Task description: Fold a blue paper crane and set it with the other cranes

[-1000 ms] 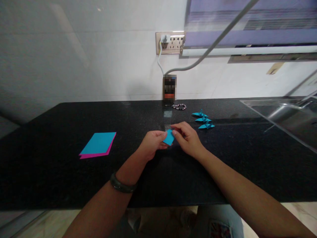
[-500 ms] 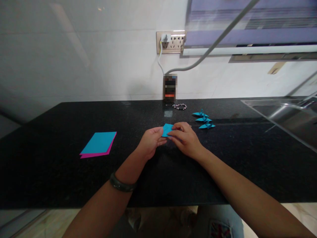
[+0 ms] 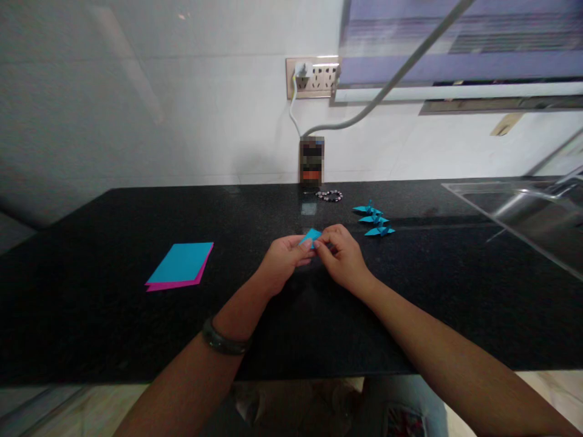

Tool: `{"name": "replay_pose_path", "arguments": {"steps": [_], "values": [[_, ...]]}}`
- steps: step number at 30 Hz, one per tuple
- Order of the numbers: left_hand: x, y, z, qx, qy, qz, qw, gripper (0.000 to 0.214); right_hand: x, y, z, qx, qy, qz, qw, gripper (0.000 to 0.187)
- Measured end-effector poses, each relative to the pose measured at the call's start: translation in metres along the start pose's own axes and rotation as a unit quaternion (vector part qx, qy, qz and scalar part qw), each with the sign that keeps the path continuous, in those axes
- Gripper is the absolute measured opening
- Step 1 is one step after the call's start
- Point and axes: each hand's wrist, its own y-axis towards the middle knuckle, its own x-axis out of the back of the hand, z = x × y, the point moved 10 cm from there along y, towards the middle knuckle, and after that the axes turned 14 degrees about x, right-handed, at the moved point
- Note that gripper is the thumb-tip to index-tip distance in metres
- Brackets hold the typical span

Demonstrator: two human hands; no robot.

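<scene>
A small folded piece of blue origami paper (image 3: 311,235) is held between both hands above the black counter. My left hand (image 3: 285,258) grips its left side, thumb on top and fingers beneath. At its right edge, my right hand (image 3: 342,253) pinches the paper between thumb and fingers. The fingers cover part of the folds. Three blue paper cranes (image 3: 377,232) stand in a row on the counter, beyond and to the right of my right hand. Off to the left lies a stack of square paper (image 3: 182,262), blue on top and pink below.
The black counter (image 3: 113,328) runs to a white wall. A beaded bracelet (image 3: 331,196) lies near the wall, close to a blurred upright device (image 3: 312,161) with a cable. A socket panel (image 3: 314,79) is above it. A metal sink (image 3: 523,206) is at the right.
The folded paper has turned and shifted slightly right. My left thumb has slid further over it, and my right fingers have drawn into a tighter pinch at its edge.
</scene>
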Motion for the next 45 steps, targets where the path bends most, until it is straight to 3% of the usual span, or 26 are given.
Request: {"name": "replay_pose_path", "arguments": {"steps": [3, 8, 11, 14, 17, 21, 26, 34, 45], "values": [[0.000, -0.001, -0.006, -0.041, 0.058, -0.016, 0.997, 0.035, 0.000, 0.000, 0.000, -0.001, 0.001, -0.003, 1.000, 0.009], [0.016, 0.001, -0.006, -0.045, 0.103, -0.098, 0.989, 0.027, 0.004, -0.002, -0.004, -0.037, 0.028, -0.025, 0.999, 0.005], [0.013, 0.002, -0.004, -0.031, 0.165, -0.080, 0.982, 0.021, 0.015, -0.007, -0.018, -0.096, 0.056, -0.089, 0.990, 0.026], [0.007, 0.002, -0.004, -0.028, 0.204, -0.052, 0.977, 0.018, 0.002, -0.008, -0.028, -0.131, 0.107, -0.046, 0.985, 0.023], [0.010, -0.001, -0.010, -0.053, 0.187, -0.065, 0.979, 0.019, -0.015, -0.011, -0.032, -0.163, 0.163, 0.011, 0.973, 0.020], [0.022, -0.003, -0.015, -0.069, 0.090, -0.102, 0.988, 0.029, -0.023, -0.020, -0.036, -0.228, 0.235, -0.005, 0.945, 0.021], [0.026, 0.000, -0.004, -0.022, 0.003, -0.093, 0.995, 0.031, -0.031, -0.027, -0.036, -0.280, 0.313, -0.031, 0.907, 0.024], [0.026, -0.002, -0.007, -0.034, 0.069, -0.143, 0.987, 0.028, -0.038, -0.030, -0.033, -0.304, 0.377, -0.050, 0.873, 0.023], [0.026, -0.003, -0.009, -0.061, 0.093, -0.153, 0.982, 0.029, -0.041, -0.032, -0.033, -0.314, 0.372, -0.022, 0.873, 0.021]]}}
